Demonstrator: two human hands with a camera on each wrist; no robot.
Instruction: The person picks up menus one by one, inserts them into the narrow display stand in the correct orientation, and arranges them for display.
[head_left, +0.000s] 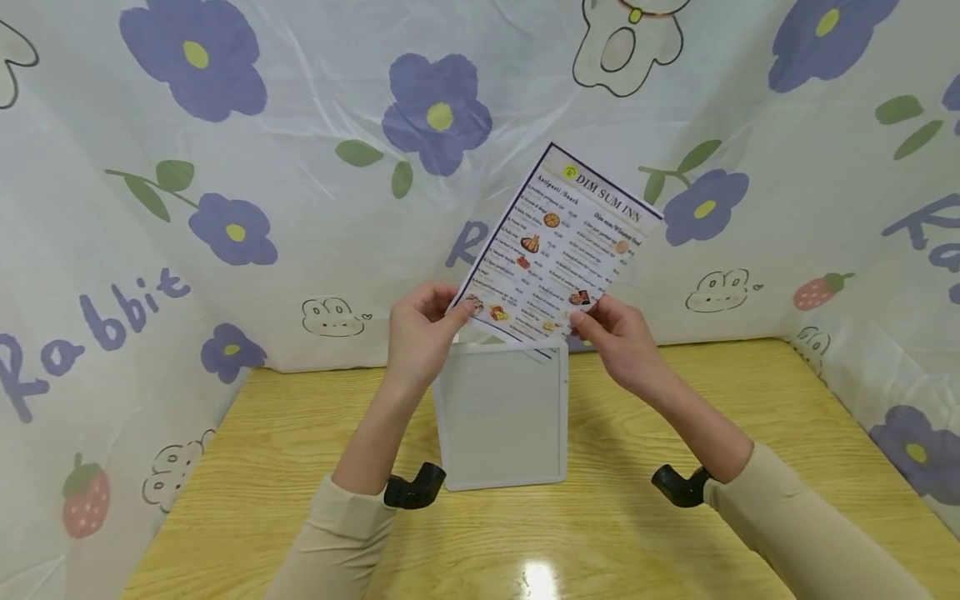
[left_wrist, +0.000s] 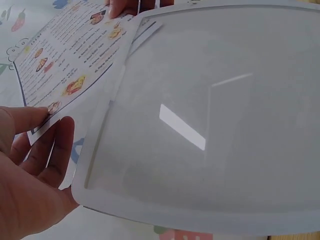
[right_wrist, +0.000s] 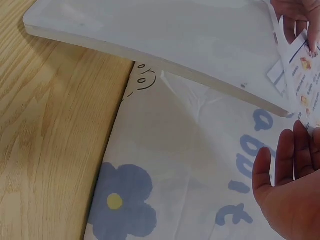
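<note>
A printed menu sheet [head_left: 555,242] headed "DIM SUM INN" is held up at a tilt above a white-framed display holder [head_left: 502,417]. My left hand [head_left: 422,333] pinches the sheet's lower left corner between thumb and fingers. On the right side, near the lower part of the sheet, my right hand [head_left: 626,343] grips the edge with its thumb in front. One bottom corner of the menu dips behind the holder's top rim and shows through its clear front, also in the left wrist view, where the holder's panel [left_wrist: 240,130] fills much of the picture.
The holder stands upright on a wooden table [head_left: 315,467]. Behind it hangs a white cloth [head_left: 315,75] printed with purple flowers, rabbits and strawberries, which also covers both sides. Black wrist mounts [head_left: 415,486] sit on both forearms.
</note>
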